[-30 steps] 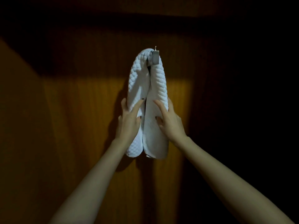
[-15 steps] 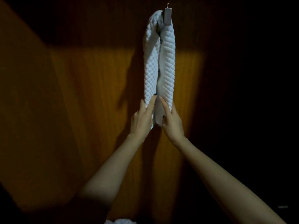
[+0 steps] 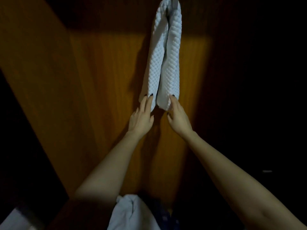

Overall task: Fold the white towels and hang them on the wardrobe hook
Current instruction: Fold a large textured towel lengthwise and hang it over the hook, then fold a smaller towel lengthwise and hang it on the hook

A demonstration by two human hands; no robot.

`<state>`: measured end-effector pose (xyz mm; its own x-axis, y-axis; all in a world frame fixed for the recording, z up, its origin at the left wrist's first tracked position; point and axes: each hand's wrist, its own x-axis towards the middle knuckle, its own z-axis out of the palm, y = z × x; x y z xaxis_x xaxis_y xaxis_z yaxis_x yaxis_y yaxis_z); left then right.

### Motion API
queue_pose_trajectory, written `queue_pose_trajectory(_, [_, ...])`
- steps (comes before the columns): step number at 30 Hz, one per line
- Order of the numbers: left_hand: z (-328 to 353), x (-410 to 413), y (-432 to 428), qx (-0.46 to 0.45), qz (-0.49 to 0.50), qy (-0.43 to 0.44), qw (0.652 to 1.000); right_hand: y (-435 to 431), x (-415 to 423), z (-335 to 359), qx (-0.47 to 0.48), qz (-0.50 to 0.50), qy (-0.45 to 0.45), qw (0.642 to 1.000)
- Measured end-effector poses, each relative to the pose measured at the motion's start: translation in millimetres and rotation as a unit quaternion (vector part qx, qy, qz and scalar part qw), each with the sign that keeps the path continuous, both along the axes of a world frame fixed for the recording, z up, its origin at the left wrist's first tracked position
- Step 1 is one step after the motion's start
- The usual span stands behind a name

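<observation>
- Scene dim; one lit patch on wood, rest in shadow.
- Bottom-left corner: pale flat obj., blurred, cannot ID.
- Left side panel of wardrobe: brown wood, slants up toward top-left, meets back panel at an inner corner.
- Left forearm bare, reaches up from bottom centre toward back panel.
- Left hand: back of hand to camera, fingers straight and close together, dark nail polish. Fingertips rest on lower end of towel's left half. No grasp, nothing held.
- White cloth: bunched, at bottom edge of view below the arms, partly cut off. Dark patterned fabric just beside it on the right.
- White towel: quilted diamond texture, folded narrow, draped over hook so 2 halves hang side by side, touching along most of their length. Hangs flat against back panel near its upper edge; lower ends roughly level, just above both hands. Shadow on wood to its left.
- Hook: grey metal, at top edge of view, partly cut off; towel loops over it.
- Right hand: fingers extended, one fingertip touching bottom of towel's right half; thumb apart, below the towel. Nothing gripped.
- Right forearm bare, enters from bottom-right corner.
- Right of towel: wardrobe interior near black; one small pale mark, cannot ID.
</observation>
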<state>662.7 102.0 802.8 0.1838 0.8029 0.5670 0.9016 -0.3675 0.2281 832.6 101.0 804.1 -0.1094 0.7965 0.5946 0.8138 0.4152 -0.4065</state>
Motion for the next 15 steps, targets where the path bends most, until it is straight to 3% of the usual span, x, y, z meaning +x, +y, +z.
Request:
queue_pose_trajectory(9, [-82.7,-25.4,-108.9,-0.146,-0.001,0.083,0.986,-110.3,-6.7,-81.3,-0.16,0.001,-0.071,0.985])
queue_pose_trajectory(15, [-119.2,-60.4,-191.2,-0.171,0.054,0.113,0.977,-165.3,-13.1,-129.2,-0.246,0.048,-0.096,0.963])
